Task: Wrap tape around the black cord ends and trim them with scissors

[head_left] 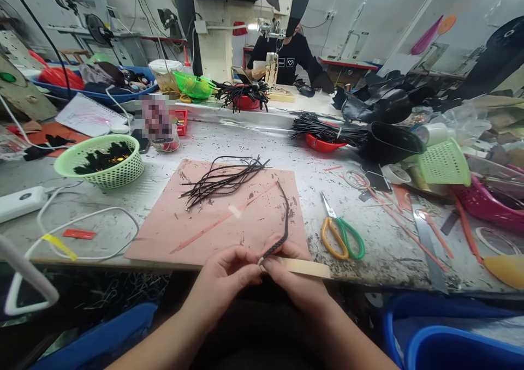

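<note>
A dark braided cord (pixel 285 217) curves from my hands up across the pink board (pixel 164 228). My left hand (pixel 227 277) pinches the cord's near end, where a pale bit shows between the fingertips. My right hand (pixel 297 285) is closed on the cord just beside it, and also holds a roll of cream tape (pixel 309 268) that juts out to the right. A loose bundle of black cords (pixel 223 179) lies on the upper part of the board. A coral strip (pixel 229 215) runs slantwise over the board, with a small pale tape piece across it.
Scissors (pixel 341 233) with orange and green handles lie right of the board. A green basket (pixel 102 162) of black pieces stands left. Red bowls of cords (pixel 323 142) sit behind. A metal ruler (pixel 429 255) lies at right. Beyond a sewing machine (pixel 215 42) sits another person (pixel 301 59).
</note>
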Motion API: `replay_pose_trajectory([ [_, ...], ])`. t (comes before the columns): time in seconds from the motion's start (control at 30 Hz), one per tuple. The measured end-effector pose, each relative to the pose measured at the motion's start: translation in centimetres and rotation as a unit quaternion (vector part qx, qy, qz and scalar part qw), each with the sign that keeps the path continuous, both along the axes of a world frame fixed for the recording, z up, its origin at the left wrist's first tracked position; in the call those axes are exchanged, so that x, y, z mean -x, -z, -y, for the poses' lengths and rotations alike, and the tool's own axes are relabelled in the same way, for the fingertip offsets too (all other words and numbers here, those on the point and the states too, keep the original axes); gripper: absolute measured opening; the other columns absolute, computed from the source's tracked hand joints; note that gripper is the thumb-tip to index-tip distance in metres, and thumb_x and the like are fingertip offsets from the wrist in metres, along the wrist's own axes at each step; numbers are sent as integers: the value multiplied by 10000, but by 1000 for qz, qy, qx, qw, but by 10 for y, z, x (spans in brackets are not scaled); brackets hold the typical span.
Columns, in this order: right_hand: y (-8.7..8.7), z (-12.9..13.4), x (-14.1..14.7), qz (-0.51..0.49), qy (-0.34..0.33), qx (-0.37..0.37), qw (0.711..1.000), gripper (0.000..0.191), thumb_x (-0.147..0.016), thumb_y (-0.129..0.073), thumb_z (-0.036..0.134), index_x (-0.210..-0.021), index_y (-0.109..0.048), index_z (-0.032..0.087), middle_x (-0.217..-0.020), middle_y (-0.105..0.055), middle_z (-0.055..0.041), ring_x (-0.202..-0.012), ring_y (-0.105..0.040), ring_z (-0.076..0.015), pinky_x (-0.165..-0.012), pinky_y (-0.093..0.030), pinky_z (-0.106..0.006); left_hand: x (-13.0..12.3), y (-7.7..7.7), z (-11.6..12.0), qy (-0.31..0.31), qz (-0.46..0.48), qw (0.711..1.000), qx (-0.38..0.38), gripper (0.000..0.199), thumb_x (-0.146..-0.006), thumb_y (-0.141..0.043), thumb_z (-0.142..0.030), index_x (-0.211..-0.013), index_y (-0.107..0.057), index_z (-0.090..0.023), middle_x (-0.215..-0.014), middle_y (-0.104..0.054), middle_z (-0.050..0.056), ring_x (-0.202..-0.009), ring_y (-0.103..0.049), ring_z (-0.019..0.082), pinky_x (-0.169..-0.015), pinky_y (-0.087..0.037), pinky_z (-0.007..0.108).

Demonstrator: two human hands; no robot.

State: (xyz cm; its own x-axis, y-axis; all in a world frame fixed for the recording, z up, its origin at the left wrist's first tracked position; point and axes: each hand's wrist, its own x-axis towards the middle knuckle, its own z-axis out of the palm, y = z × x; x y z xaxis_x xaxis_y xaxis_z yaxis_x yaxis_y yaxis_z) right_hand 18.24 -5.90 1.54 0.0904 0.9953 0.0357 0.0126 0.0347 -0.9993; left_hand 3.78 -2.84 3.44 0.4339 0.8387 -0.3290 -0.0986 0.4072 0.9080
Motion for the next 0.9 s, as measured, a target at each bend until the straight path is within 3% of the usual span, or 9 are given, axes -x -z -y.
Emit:
replay_pose_trajectory([
  [0.1,-4,1,1,38,36,30,998,53,-661,-627,237,-664,-600,192,-680,-590,-12,-667,-547,-153,-596,-455,-260,2,-3,-1,13,-76,993,-93,98,-654,-699,-280,-636,-680,-186,-596,-647,17,-602,-573,161,-604,-452,247],
  [0.17,-6,0,1,37,26,24,999,27,-656,-616,213,-663,-603,190,-681,-590,-12,-666,-555,-152,-605,-460,-261,3,-3,0,18,-75,993,-93,128,-681,-670,-304,-635,-679,-185,-575,-636,14,-586,-575,160,-594,-455,246],
  [0.3,-8,-2,-1,-29,-31,-42,998,66,-684,-569,164,-668,-619,203,-696,-554,3,-658,-548,-131,-603,-454,-243,0,-2,2,12,-2,1000,-14,193,-655,-699,-351,-608,-650,-171,-547,-601,-3,-528,-553,130,-561,-449,233],
  [0.4,-5,-4,-5,-51,-58,-37,996,60,-712,-592,187,-701,-644,214,-755,-553,-3,-690,-546,-133,-630,-455,-251,-2,0,2,16,44,998,52,243,-609,-739,-372,-586,-625,-159,-518,-580,-8,-471,-514,105,-491,-416,215],
  [0.53,-2,-4,-11,-40,-119,-55,991,78,-743,-596,238,-759,-672,230,-835,-579,-26,-807,-554,-167,-694,-460,-277,-3,1,1,82,86,983,137,301,-575,-758,-397,-552,-602,-140,-442,-528,-19,-350,-423,60,-364,-272,185],
  [0.63,-5,-4,-15,-37,-160,-69,984,95,-765,-575,262,-785,-662,230,-807,-587,-24,-743,-558,-154,-647,-460,-271,-2,1,2,123,101,972,173,318,-573,-749,-420,-544,-605,-138,-396,-491,-30,-290,-365,42,-338,-199,191],
  [0.7,-6,-5,-15,-25,-154,-71,985,78,-768,-565,246,-776,-638,219,-776,-573,-14,-693,-550,-137,-618,-452,-257,-1,2,1,114,80,978,156,307,-596,-731,-427,-558,-621,-142,-411,-517,-21,-320,-404,57,-368,-260,193],
  [0.8,-7,-6,-14,40,-113,-81,990,37,-740,-573,190,-720,-600,204,-733,-551,4,-682,-539,-124,-613,-436,-239,0,2,-1,61,6,997,47,245,-595,-741,-388,-607,-646,-162,-540,-614,6,-504,-541,120,-538,-413,228],
  [0.9,-8,-7,-10,99,-87,-54,990,54,-737,-552,170,-713,-589,201,-700,-566,15,-649,-538,-116,-592,-426,-228,2,1,-3,30,-57,997,-45,184,-638,-709,-354,-617,-645,-183,-586,-638,10,-602,-571,160,-617,-440,257],
])
